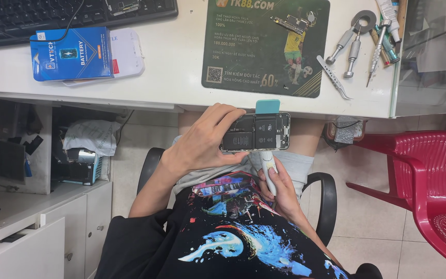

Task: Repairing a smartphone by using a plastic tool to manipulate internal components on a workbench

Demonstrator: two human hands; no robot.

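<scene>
My left hand (202, 142) grips an opened phone (264, 132) from its left side, holding it flat over my lap just below the desk edge. The phone's black battery and inner parts face up. My right hand (281, 188) holds a white tool with a teal flat blade (267, 106). The tool's handle (267, 163) passes under the phone and the blade sticks out at the phone's far edge.
On the white desk (176, 72) lie a dark green mat (264, 46) with a small circuit board (290, 23), several screwdrivers (354, 49), tweezers (336, 77), a blue battery box (72, 53) and a black keyboard (52, 18). A red plastic chair (429, 181) stands to the right. White drawers (37, 232) are to the left.
</scene>
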